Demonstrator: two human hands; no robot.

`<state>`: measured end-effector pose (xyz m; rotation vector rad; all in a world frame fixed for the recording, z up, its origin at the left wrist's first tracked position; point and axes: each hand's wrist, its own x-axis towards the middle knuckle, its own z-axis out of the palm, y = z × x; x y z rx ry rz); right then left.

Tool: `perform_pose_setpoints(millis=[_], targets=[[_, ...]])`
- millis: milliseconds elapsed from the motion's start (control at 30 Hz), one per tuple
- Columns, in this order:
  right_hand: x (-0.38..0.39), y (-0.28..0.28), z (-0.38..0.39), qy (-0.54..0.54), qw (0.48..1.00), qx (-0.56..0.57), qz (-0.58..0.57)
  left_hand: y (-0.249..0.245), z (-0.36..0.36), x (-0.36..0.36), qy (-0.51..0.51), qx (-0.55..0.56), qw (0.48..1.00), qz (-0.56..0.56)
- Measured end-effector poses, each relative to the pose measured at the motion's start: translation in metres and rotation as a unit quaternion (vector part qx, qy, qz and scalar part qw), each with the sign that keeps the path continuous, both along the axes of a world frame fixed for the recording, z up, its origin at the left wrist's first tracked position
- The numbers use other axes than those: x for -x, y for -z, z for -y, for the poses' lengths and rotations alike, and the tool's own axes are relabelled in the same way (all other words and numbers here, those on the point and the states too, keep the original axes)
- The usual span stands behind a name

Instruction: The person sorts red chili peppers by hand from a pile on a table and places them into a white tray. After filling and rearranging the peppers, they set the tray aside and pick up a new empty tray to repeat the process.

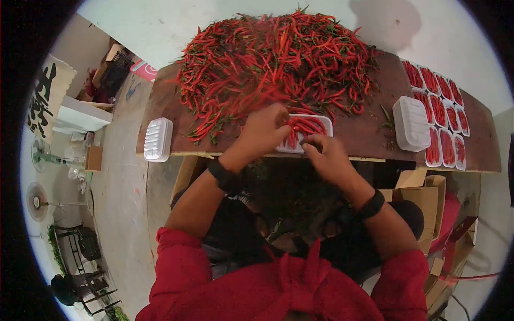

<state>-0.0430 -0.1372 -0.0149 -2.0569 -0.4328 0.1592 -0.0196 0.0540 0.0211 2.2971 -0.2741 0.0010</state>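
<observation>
A white tray (328,124) holding several red chilies (307,125) lies at the table's front edge. My left hand (261,131) is over the tray's left side, its fingers bent close together; what they hold, if anything, is too small to make out. On the right side of the tray, my right hand (325,152) has thumb and fingertips drawn together at the front rim, beside the chilies; anything between them is hidden. Just beyond both hands spreads a large heap of red chilies with green stems (278,59).
Stacked white trays (412,124) stand to the right, with several chili-filled trays (440,112) in rows beyond. More white trays (158,140) sit at the table's (364,134) left end. Below on the right are open cardboard boxes (420,198). Fans (37,201) stand far left.
</observation>
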Motion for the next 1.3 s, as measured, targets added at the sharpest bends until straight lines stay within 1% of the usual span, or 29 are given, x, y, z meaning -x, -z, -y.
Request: perform_pose_setpoints(millis=[33,67,133,167,233,267,333,433,600,700,833,900,1000,1033,1133,1200,1233,1300], targets=[[-0.002,0.000,0.001,0.001,1.000,0.000,-0.001,0.000,0.001,-0.004,0.020,-0.038,0.999,-0.003],[-0.003,0.000,0.003,0.001,1.000,-0.006,-0.005,0.003,0.003,-0.006,0.021,-0.038,0.999,-0.004],[-0.004,-0.001,0.005,0.002,1.000,-0.011,-0.011,0.011,0.005,-0.010,0.048,-0.090,0.994,0.039],[-0.004,-0.002,0.006,0.006,1.000,-0.012,0.001,0.015,0.005,-0.012,0.050,-0.090,0.994,0.038],[-0.005,-0.001,0.008,0.011,1.000,-0.014,0.013,0.023,0.005,-0.015,0.070,-0.117,0.987,0.086],[-0.005,0.001,0.009,0.013,1.000,-0.002,0.021,0.026,0.005,-0.016,0.072,-0.117,0.987,0.085],[-0.006,0.003,0.010,0.016,0.999,0.010,0.029,0.030,0.005,-0.017,0.065,-0.163,0.981,0.084],[-0.006,0.002,0.009,0.022,0.999,0.012,0.024,0.031,0.005,-0.015,0.067,-0.174,0.979,0.085],[-0.006,-0.006,0.007,0.020,1.000,0.012,-0.011,0.031,0.007,-0.013,0.061,-0.173,0.979,0.094],[-0.005,-0.006,0.008,0.020,1.000,-0.003,-0.003,0.034,0.006,-0.013,0.066,-0.160,0.979,0.108],[-0.006,-0.005,0.009,0.013,1.000,0.008,0.014,0.036,0.003,-0.014,0.079,-0.148,0.980,0.112],[-0.006,-0.007,0.009,0.017,0.999,-0.008,-0.028,0.036,0.003,-0.012,0.077,-0.137,0.980,0.122],[-0.004,-0.006,0.007,0.025,1.000,-0.002,0.000,0.040,0.003,-0.013,0.071,-0.112,0.982,0.135],[-0.004,-0.005,0.007,0.024,1.000,-0.002,0.000,0.042,0.003,-0.014,0.069,-0.098,0.983,0.136],[-0.004,-0.005,0.007,0.018,1.000,0.001,0.000,0.044,0.003,-0.015,0.057,-0.101,0.984,0.137],[-0.004,-0.009,0.008,0.014,0.999,-0.007,-0.035,0.047,0.002,-0.016,0.062,-0.102,0.981,0.150],[-0.004,-0.008,0.008,0.012,0.999,-0.007,-0.036,0.049,0.002,-0.017,0.068,-0.104,0.979,0.163],[-0.004,-0.007,0.008,0.018,0.999,0.017,-0.023,0.053,0.002,-0.021,0.072,-0.096,0.982,0.147]])
